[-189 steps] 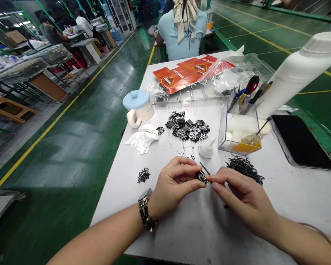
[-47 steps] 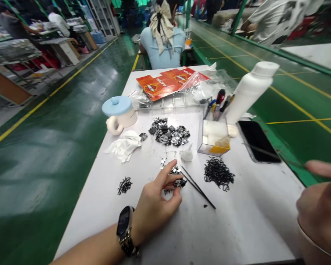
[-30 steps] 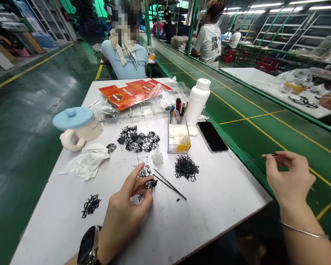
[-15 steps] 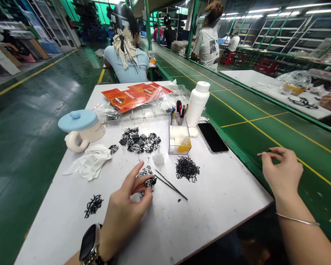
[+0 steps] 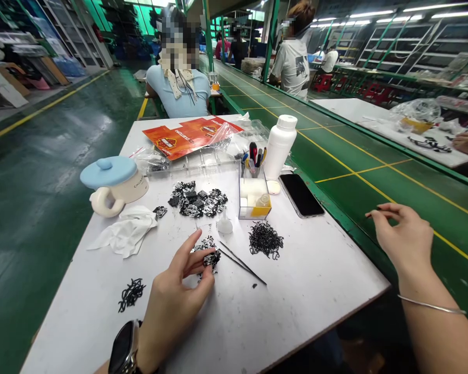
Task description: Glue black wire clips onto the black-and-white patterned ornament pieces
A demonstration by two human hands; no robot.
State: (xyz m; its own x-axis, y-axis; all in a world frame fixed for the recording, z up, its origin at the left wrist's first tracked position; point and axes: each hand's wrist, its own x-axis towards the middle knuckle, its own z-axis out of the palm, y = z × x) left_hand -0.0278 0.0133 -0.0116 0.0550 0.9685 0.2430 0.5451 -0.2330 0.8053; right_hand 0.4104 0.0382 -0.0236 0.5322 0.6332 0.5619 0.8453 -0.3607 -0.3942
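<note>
Left hand (image 5: 175, 306), watch on the wrist, rests low on the white tabletop (image 5: 304, 306), fingers curled in and closed: thumb and fingertips (image 5: 193, 268) pinch a small black-and-silver badge piece (image 5: 211, 258), with a loose cluster of similar pieces (image 5: 200, 248) touching the hand's far side.

Right hand (image 5: 403, 241) is apart from the work, past the tabletop's right edge, fingers half curled. A thin dark sliver may sit at the forefinger; too fine to tell if it is gripped.

Nearby: fine tweezers (image 5: 242, 264) lie just right of the left hand, untouched. Beyond are a heap of badge pieces (image 5: 197, 198), a tangle of black wiry strands (image 5: 265, 240), a smaller tangle (image 5: 131, 295), a white squeeze nozzle (image 5: 225, 224) and a clear acrylic box (image 5: 255, 200) of tools and sponge.

Handling note: the pieces look thin and easily snagged. Holding them by the edges, with the heel of the hand braced on the tabletop, seems the steadiest approach; the tweezers look better suited to the finest strands
</note>
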